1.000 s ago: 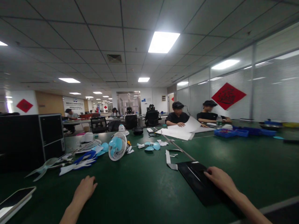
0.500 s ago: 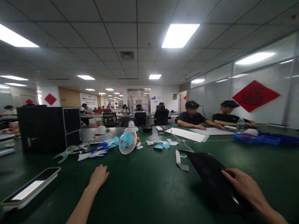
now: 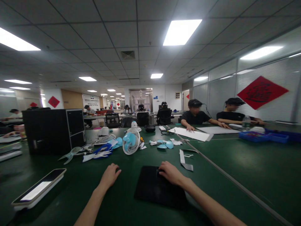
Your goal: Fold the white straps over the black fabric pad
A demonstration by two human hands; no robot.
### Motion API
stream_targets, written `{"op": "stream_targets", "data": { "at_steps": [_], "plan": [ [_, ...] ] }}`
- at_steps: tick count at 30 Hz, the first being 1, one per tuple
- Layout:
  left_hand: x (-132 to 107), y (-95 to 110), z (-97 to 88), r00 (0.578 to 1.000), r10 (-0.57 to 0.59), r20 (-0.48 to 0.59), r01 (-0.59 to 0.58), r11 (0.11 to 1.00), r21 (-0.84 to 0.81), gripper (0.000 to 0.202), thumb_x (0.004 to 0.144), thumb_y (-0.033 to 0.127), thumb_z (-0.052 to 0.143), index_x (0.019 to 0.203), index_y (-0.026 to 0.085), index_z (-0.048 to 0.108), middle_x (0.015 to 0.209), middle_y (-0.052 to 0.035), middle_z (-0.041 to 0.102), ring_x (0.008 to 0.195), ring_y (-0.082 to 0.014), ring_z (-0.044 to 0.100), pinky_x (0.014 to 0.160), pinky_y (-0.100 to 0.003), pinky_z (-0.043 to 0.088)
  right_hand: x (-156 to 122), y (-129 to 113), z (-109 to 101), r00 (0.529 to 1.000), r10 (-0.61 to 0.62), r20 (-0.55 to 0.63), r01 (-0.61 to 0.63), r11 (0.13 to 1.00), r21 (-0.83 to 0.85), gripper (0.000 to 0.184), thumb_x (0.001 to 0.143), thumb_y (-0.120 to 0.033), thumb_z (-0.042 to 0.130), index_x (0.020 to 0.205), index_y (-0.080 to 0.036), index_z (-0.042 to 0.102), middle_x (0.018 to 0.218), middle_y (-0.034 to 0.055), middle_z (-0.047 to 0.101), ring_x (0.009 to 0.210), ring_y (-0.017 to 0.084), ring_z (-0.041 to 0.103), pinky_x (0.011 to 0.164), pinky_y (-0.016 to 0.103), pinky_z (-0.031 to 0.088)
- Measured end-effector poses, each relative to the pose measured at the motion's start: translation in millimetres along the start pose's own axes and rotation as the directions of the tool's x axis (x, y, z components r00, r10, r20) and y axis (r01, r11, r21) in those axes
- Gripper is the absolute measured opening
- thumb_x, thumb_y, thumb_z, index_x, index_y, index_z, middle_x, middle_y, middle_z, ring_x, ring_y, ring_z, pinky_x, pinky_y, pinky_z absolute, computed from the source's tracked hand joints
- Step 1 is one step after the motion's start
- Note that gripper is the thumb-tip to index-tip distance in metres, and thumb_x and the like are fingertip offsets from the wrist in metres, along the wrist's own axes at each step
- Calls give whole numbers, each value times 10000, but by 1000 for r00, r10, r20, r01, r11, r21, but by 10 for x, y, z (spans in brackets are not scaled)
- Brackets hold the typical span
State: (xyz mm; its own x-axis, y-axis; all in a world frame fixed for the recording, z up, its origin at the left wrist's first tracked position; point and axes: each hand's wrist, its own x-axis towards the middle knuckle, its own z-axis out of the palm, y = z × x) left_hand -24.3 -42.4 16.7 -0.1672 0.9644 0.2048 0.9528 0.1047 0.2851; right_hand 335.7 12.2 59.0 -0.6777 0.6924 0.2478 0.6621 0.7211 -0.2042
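A thin black mat (image 3: 150,188), like a mouse pad, lies flat or nearly flat in front of me on the green table (image 3: 131,213). My right hand (image 3: 170,172) is at its far right part, fingers bent over it and gripping it; the hand hides that corner. To the left of the mat, my left hand (image 3: 110,176) rests on the tabletop, holding nothing. Its fingers are loosely bent, with the thumb apart.
A phone on a white block (image 3: 41,188) lies at left, before a black computer case (image 3: 54,130). Ahead are a small fan (image 3: 131,142), blue-white gloves (image 3: 101,151) and blue fan blades (image 3: 166,144). A grey strip (image 3: 185,161) and blue trays (image 3: 254,137) are at right, near two seated people.
My right hand has brought the black mat from the right to the middle, and the mat has gone from tilted to about flat. My left hand has shifted slightly right.
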Motion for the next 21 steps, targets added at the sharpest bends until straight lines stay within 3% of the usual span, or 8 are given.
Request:
{"op": "stream_targets", "data": {
  "at_steps": [3, 6, 10, 14, 17, 21],
  "plan": [
    [-30, 180, 52, 990, 137, -15, -138, 977, -162, 448, 877, 473, 417, 1125, 166, 631, 1206, -92, 597, 1136, -219, 528, 998, -328, 395, 168, -134, 119, 999, -52, 1, 52, 999, -3, 223, 876, -251, 517, 997, -194, 695, 1027, 75, 641, 1002, 223, 549, 911, 322, 412],
    [-79, 341, 108, 984, 179, 8, -170, 949, -265, 536, 862, 533, 438, 1231, 172, 583, 1308, -94, 553, 1205, -225, 495, 1027, -325, 375, 205, -177, 199, 997, -63, -45, 65, 997, 49, 253, 875, -244, 516, 1068, -196, 673, 1082, 77, 637, 1040, 221, 544, 948, 323, 398],
    [-108, 509, 169, 976, 211, 48, -183, 926, -331, 722, 795, 598, 522, 1352, 141, 484, 1434, -121, 450, 1319, -259, 400, 1104, -337, 290, 33, -30, 182, 988, 86, -126, -66, 985, 159, 453, 786, -325, 634, 1216, -188, 597, 1215, 99, 585, 1121, 239, 523, 980, 324, 390],
    [-108, 659, 196, 965, 240, 103, -188, 913, -363, 855, 712, 631, 598, 1386, 127, 443, 1465, -134, 411, 1354, -282, 356, 1133, -330, 245, -233, 193, 88, 967, 243, -80, -228, 960, 162, 665, 652, -417, 737, 1249, -173, 576, 1207, 127, 590, 1113, 276, 535, 955, 343, 406],
    [-117, 726, 191, 959, 245, 144, -174, 907, -383, 880, 668, 629, 638, 1376, 139, 457, 1448, -134, 431, 1331, -289, 384, 1122, -333, 265, -348, 243, 50, 959, 284, 1, -280, 946, 165, 661, 622, -434, 752, 1220, -195, 601, 1151, 110, 624, 1070, 279, 560, 907, 338, 427],
    [-140, 716, 150, 962, 226, 156, -157, 918, -364, 867, 651, 630, 645, 1357, 158, 476, 1435, -122, 444, 1309, -288, 404, 1100, -339, 296, -346, 169, 92, 965, 261, -13, -253, 948, 190, 622, 663, -414, 727, 1227, -185, 599, 1176, 115, 626, 1093, 276, 554, 923, 331, 412]
  ]
}}
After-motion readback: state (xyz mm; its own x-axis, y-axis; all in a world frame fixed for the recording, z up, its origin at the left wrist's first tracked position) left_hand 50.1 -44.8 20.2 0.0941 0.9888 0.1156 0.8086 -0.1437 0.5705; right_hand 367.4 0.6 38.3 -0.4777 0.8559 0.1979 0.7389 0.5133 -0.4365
